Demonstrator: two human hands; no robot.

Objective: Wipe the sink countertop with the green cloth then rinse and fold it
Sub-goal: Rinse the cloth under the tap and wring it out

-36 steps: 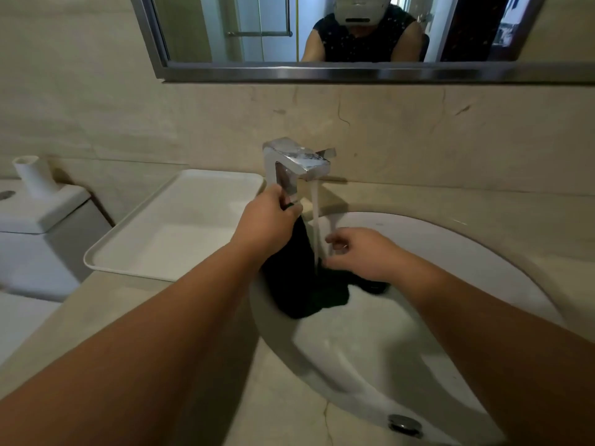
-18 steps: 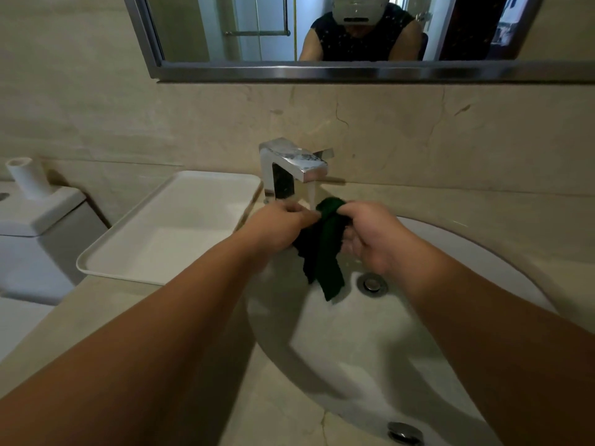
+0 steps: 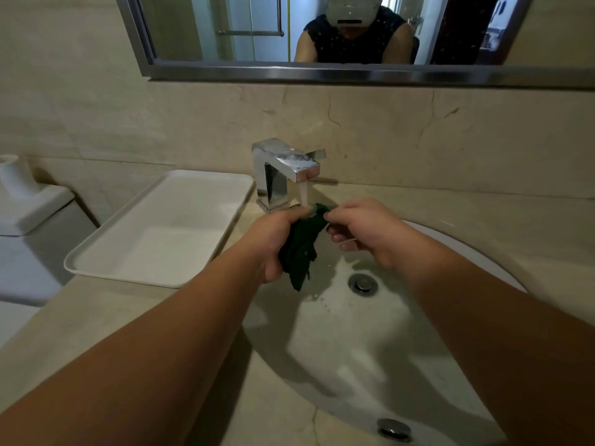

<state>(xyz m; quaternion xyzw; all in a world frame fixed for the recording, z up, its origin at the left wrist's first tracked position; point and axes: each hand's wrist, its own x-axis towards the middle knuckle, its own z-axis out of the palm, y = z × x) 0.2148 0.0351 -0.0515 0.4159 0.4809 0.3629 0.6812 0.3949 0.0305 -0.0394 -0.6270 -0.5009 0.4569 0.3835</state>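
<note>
The dark green cloth (image 3: 301, 249) hangs bunched over the white sink basin (image 3: 347, 355), directly under the running stream from the chrome faucet (image 3: 283, 170). My left hand (image 3: 273, 243) grips the cloth's left side, and water lands at its fingers. My right hand (image 3: 363, 231) pinches the cloth's top right corner between thumb and forefinger, its other fingers loosely curled. The cloth's lower tip dangles just left of the drain (image 3: 363, 283). The beige stone countertop (image 3: 96, 320) surrounds the basin.
A white rectangular tray (image 3: 161, 230) sits on the counter left of the faucet. A white toilet tank (image 3: 29, 214) stands at the far left. A mirror (image 3: 322, 33) hangs above the backsplash. An overflow cap (image 3: 394, 429) sits at the basin's near rim.
The cloth came up out of the basin and now hangs bunched between both hands under the stream. My left hand has slid lower along it; water still runs.
</note>
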